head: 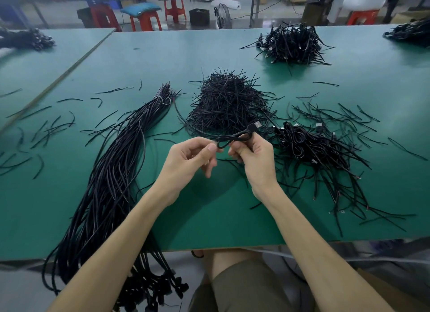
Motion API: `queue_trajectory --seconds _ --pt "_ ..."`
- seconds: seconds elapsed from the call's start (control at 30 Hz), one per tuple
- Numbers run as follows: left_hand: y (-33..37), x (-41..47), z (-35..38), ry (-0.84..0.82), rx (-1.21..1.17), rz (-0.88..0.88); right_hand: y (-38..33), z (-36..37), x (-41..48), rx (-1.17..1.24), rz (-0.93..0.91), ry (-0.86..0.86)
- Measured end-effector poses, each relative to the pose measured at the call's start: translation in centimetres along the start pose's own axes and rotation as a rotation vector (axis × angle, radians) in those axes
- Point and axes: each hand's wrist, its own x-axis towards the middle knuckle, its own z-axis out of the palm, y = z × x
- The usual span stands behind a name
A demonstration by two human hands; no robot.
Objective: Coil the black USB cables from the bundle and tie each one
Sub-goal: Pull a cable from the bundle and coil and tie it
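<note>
Right now both hands are up over the green table (209, 214) w/ one black USB cable (232, 138) between them. L hand (193, 158) pinches the loop end btw thumb & forefinger. R hand (253, 158) grips the other side of the small coil, w/ the USB plug (256, 125) poking up past my fingers. The cable's tail runs toward the long bundle (121, 160) on my left. A pile of short ties (228, 102) sits just beyond my hands, and a heap of coiled cables (309, 144) lies to the right.

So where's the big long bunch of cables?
In the head view, the long bundle lies on the left of the green table, left of the left hand and the heap of ties, its near end hanging over the table edge.
</note>
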Motion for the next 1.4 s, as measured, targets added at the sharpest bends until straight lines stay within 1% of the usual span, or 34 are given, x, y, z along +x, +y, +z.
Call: queue_trajectory --seconds 0.07,0.23,0.37,0.47,0.57,0.63,0.7,0.83,1.0,1.07,1.13,1.17,1.23,1.3,1.4 --pt "0.0 -0.1 0.1 -0.023 -0.019 -0.011 0.2 0.0 0.1 0.011 0.009 -0.006" --pt "-0.2 0.0 -0.3 0.005 -0.052 -0.005 0.2 0.4 -0.1 -0.007 0.019 -0.076" --pt "-0.4 0.1 -0.4 0.003 -0.117 -0.098 0.1 0.3 -0.1 -0.021 0.007 -0.084" --pt "-0.2 0.1 -0.5 0.019 -0.131 -0.063 0.0 0.4 -0.2 -0.002 0.014 -0.092" --pt "0.2 0.1 -0.6 0.018 -0.283 -0.025 0.0 0.5 -0.2 -0.019 0.027 -0.089" --pt "0.3 0.2 -0.7 0.024 -0.389 -0.039 0.2 0.4 -0.2 -0.025 0.040 -0.092" --pt "0.3 0.2 -0.7 0.027 -0.435 -0.054 0.1 0.3 -0.2 0.023 0.061 -0.093" --pt "0.1 0.1 -0.5 -0.016 -0.475 -0.049 0.0 0.1 -0.2 0.098 0.089 -0.092" --pt "0.1 0.0 -0.7 -0.036 -0.454 -0.041 0.0 -0.1 -0.3 0.108 0.100 -0.168" --pt "-0.1 0.1 -0.6 -0.030 -0.398 -0.010 -0.1 -0.2 -0.4 0.104 0.110 -0.173" --pt "-0.4 0.0 -0.3 -0.021 -0.296 0.056 -0.2 -0.2 -0.4 0.085 0.112 -0.189" --pt "-0.6 0.1 -0.3 -0.017 -0.212 0.114 -0.1 -0.2 -0.3 0.066 0.110 -0.204" --pt "-0.9 0.2 -0.3 -0.019 0.043 0.264 0.0 0.0 -0.3 0.002 0.107 -0.247" --pt "-1.1 0.4 -0.2 -0.052 0.258 0.379 0.1 0.1 -0.2 -0.047 0.115 -0.285" --pt "-1.2 0.2 0.2 -0.130 0.371 0.426 0.2 0.0 -0.1 -0.045 0.117 -0.312"
